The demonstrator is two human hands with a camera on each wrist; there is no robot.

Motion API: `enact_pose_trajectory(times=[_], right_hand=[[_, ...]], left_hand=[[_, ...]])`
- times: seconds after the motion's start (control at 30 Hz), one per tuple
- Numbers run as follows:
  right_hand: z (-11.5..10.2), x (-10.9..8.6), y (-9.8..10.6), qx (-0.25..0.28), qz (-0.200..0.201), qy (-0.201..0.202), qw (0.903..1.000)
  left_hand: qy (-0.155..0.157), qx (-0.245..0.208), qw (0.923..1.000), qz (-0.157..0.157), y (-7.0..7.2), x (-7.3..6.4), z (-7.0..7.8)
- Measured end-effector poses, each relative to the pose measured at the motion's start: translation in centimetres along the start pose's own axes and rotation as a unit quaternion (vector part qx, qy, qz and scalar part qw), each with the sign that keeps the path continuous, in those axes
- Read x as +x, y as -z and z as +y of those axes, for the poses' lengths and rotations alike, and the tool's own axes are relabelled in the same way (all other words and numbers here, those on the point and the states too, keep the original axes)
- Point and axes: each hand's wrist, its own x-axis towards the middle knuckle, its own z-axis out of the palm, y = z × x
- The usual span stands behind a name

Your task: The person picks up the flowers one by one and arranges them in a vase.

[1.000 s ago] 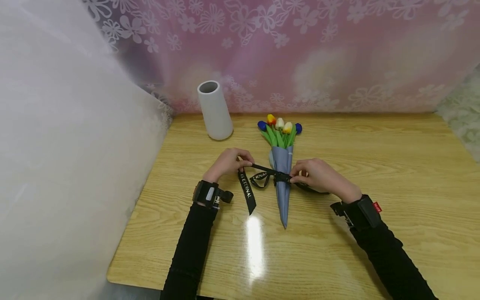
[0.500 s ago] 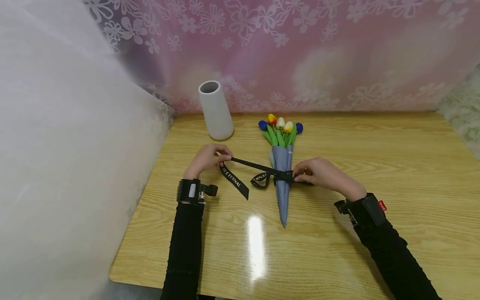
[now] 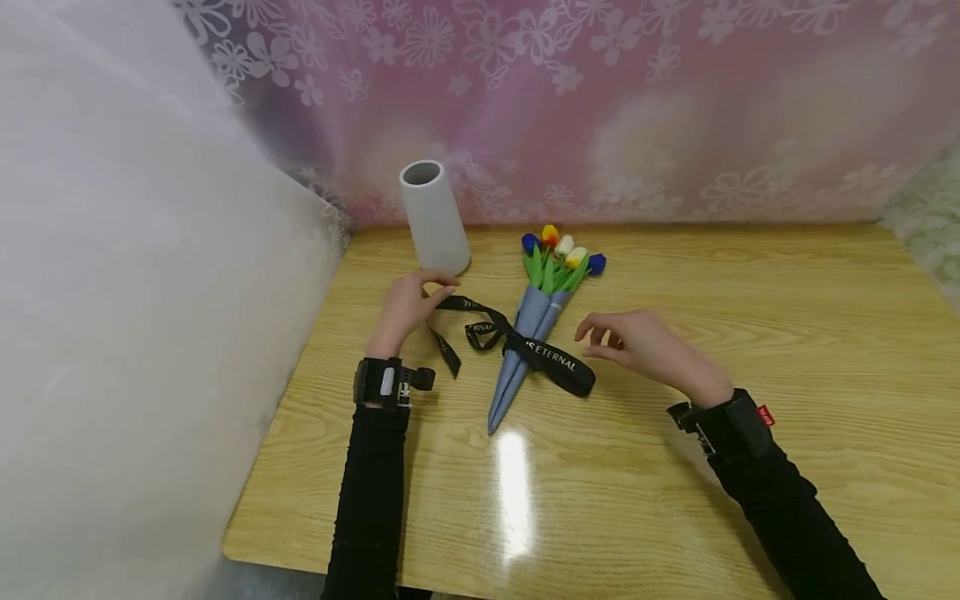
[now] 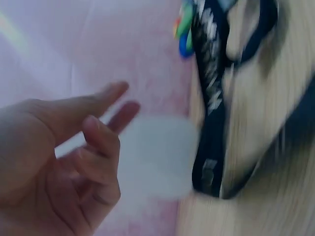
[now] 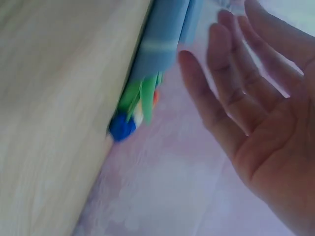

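Observation:
A bouquet of artificial tulips [image 3: 575, 257] in blue-grey wrapping [image 3: 532, 310] lies slanted on the table, its pointed end toward the lower left. Around its middle is a black ribbon [image 3: 557, 360] with white lettering, with a loop on each side. One ribbon tail runs left to beside my left hand [image 3: 405, 310]. In the left wrist view that hand's fingers are loosely bent, with a gap between them and the ribbon [image 4: 209, 88]. To the right of the bouquet hovers my right hand [image 3: 637, 343], fingers relaxed and apart from the wrapping [image 5: 162, 39].
A white vase [image 3: 435, 221] stands upright at the back left, just beyond my left hand. The wooden table [image 3: 750, 333] ends at a pink floral curtain [image 3: 637, 125] behind, and a white sheet [image 3: 150, 292] hangs along the left.
My left hand drew the ribbon tail leftward and let it go. The bouquet's pointed end swung left. My right hand released the ribbon at the knot, and a loop now lies at the right.

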Motion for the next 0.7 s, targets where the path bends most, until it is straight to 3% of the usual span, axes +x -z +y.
enact_pose_trajectory(times=[0.07, 0.17, 0.3, 0.57, 0.7], right_hand=[[-0.7, 0.5, -0.9, 0.009, 0.009, 0.034, 0.9993], [-1.8, 1.3, -2.1, 0.009, 0.018, 0.082, 0.9964], [-3.0, 2.1, -3.3, -0.014, 0.014, 0.116, 0.9930], [-3.3, 2.9, -4.7, -0.033, 0.020, 0.093, 0.9949], [-2.4, 2.8, -3.9, -0.014, 0.031, 0.079, 0.9963]], left_hand=[[-0.024, -0.007, 0.9996, -0.010, -1.0, 0.4, 1.0], [-0.056, 0.004, 0.9969, -0.055, -2.3, 0.7, 2.2], [-0.064, 0.022, 0.9918, -0.109, -3.5, 0.7, 3.1], [-0.060, 0.034, 0.9832, -0.169, -4.5, 0.9, 3.4], [-0.069, 0.032, 0.9819, -0.174, -4.7, 0.9, 3.8]])
